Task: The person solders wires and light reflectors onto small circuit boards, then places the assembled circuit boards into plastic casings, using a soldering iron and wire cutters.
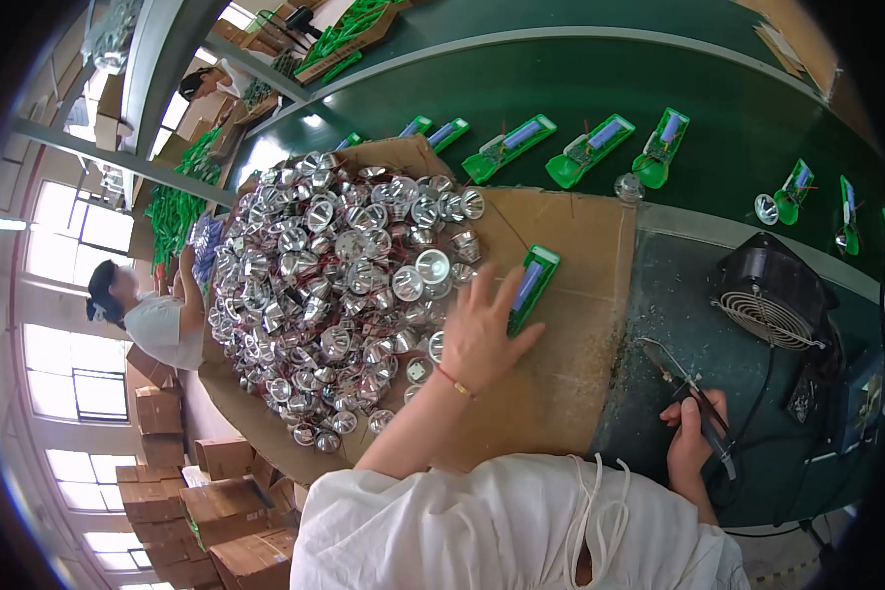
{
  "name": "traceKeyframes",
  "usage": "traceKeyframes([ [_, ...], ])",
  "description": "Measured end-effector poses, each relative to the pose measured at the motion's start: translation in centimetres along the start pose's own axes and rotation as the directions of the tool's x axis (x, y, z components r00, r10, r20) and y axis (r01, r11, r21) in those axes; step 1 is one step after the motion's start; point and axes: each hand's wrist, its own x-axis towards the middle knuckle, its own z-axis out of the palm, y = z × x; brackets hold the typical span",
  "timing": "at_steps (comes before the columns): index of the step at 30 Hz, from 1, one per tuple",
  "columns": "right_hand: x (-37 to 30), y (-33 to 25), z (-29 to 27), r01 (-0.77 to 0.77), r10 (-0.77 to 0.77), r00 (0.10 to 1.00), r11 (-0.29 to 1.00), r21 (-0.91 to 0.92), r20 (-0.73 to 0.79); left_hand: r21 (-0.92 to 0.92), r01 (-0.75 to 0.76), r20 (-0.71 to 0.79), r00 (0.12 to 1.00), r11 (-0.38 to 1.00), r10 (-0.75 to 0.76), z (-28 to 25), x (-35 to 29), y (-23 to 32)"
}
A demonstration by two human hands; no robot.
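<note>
The left hand (pixel 480 334), slightly blurred, has its grip spread wide over the flat brown cardboard sheet (pixel 585 246), with the long green plastic housing bearing a violet-blue cylinder (pixel 531 285) right by its fingers; whether they touch cannot be told. To its left lies the heap of shiny silver cup-shaped reflectors (pixel 334 256). The right hand (pixel 693 442) has a narrow grip around the black-handled soldering iron (pixel 720 444), above the dark green table (pixel 664 265), near the black fan with a round wire grille (pixel 769 270)
</note>
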Motion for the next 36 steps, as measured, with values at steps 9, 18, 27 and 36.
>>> traceKeyframes([
  [9, -0.6, 0.3, 0.9, 0.127, -0.131, 0.99, 0.99, -0.068, -0.058, -0.194, -0.012, -0.325, 0.944, 0.981, -0.052, 0.2, -2.5, 0.5],
  [18, -2.3, -1.2, 2.6, 0.131, -0.131, 0.991, 0.985, -0.115, 0.006, 0.303, 0.425, -0.517, 0.825, 0.853, -0.227, -4.1, 2.8, -10.3],
  [27, -3.0, -1.7, 3.7, 0.093, -0.083, 0.991, 0.992, -0.091, 0.102, -0.746, -0.126, -0.518, 0.726, 0.653, -0.452, -6.6, -2.1, -6.6],
  [36, -3.6, -1.9, 5.3, 0.09, -0.069, 0.976, 0.992, -0.089, 0.208, -0.769, 0.056, 0.005, 0.997, 0.637, -0.082, 0.8, -8.2, -2.4],
])
